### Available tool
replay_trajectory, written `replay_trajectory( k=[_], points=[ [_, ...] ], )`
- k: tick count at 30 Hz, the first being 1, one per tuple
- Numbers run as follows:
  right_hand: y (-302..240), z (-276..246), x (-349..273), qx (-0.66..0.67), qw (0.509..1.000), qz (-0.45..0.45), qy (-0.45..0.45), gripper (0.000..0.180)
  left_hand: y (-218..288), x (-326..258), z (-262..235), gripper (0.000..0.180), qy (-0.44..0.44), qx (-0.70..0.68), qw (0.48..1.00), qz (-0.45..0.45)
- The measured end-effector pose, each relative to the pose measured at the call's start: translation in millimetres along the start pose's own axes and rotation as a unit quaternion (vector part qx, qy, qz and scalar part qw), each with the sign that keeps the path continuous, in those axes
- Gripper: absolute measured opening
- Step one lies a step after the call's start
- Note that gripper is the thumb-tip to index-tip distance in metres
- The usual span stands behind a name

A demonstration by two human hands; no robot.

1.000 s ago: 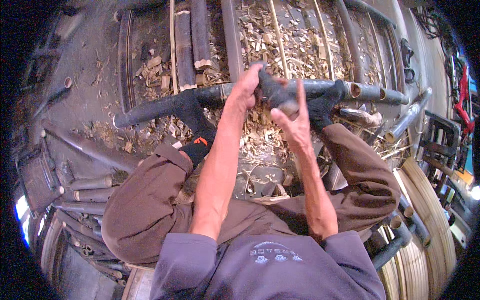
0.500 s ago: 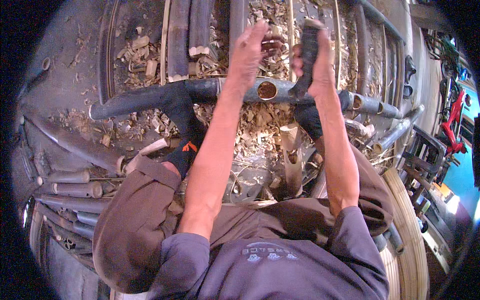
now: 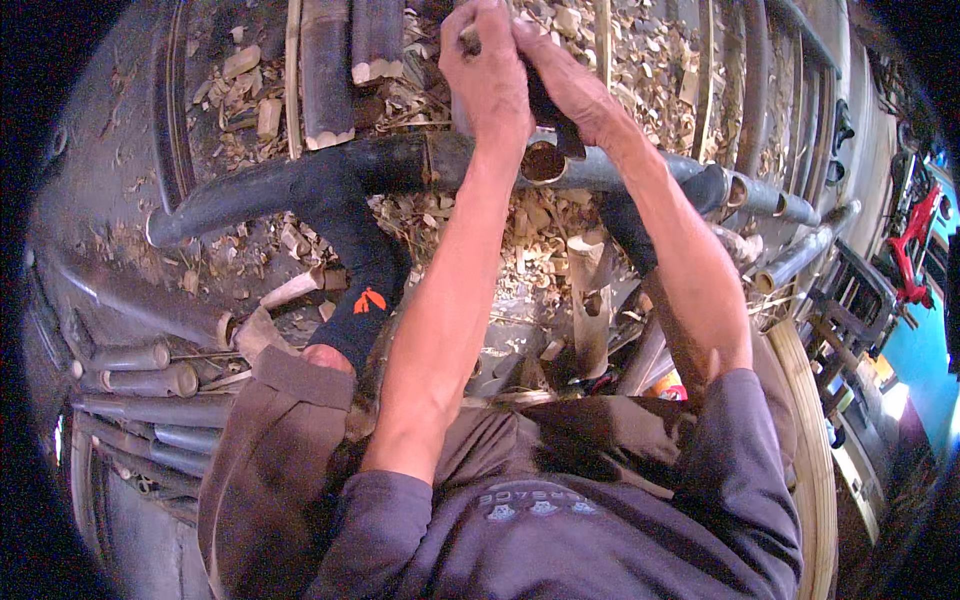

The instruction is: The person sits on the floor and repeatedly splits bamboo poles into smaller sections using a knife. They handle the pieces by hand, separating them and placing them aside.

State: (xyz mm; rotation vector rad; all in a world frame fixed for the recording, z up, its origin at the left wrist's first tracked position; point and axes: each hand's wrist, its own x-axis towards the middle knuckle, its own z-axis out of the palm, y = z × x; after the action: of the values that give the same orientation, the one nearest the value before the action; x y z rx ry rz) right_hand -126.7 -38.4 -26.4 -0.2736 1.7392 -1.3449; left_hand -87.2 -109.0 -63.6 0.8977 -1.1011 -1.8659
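A dark bamboo pole (image 3: 400,163) lies crosswise in front of me, with a round hole (image 3: 545,161) cut in its upper side. Just above that hole, my right hand (image 3: 575,90) is closed on a dark, long tool (image 3: 553,118) whose narrow tip points down at the pole. My left hand (image 3: 487,80) is closed too, pressed against the right at the tool's upper part. The fingers cover most of the tool, so its exact kind is hidden. My feet in dark socks (image 3: 365,260) rest against the pole, on both sides of my arms.
Pale wood chips (image 3: 530,225) cover the ground around the pole. Split bamboo lengths (image 3: 327,70) lie beyond it. An upright bamboo piece (image 3: 590,310) stands between my legs. More cut bamboo (image 3: 150,383) is piled at left; a red object (image 3: 912,245) is at right.
My left hand, apart and with fingers spread before, has come against the right hand and closed. The right hand has moved left and up with the dark tool, now near the hole.
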Motion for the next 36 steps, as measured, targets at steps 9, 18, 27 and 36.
replay_trajectory(
  k=[9, 18, 27, 36],
  points=[
    [43, -14, -30, 0.113, 0.929, -0.140, 0.324, 0.077, -27, -9, 52, 0.026, -0.380, 0.050, 0.901, -0.203],
    [100, 10, -84, 0.334, 0.719, -0.260, 0.552, 0.065, -31, -86, 71, 0.050, -0.784, 0.147, 0.592, -0.113],
    [5, 37, -23, 0.152, 0.901, -0.156, 0.374, 0.059, -34, 43, 23, 0.028, -0.469, 0.216, 0.848, 0.119],
    [5, 52, -38, -0.014, 0.988, -0.112, 0.103, 0.055, 50, -16, -37, 0.032, -0.063, 0.102, 0.992, 0.041]
  ],
)
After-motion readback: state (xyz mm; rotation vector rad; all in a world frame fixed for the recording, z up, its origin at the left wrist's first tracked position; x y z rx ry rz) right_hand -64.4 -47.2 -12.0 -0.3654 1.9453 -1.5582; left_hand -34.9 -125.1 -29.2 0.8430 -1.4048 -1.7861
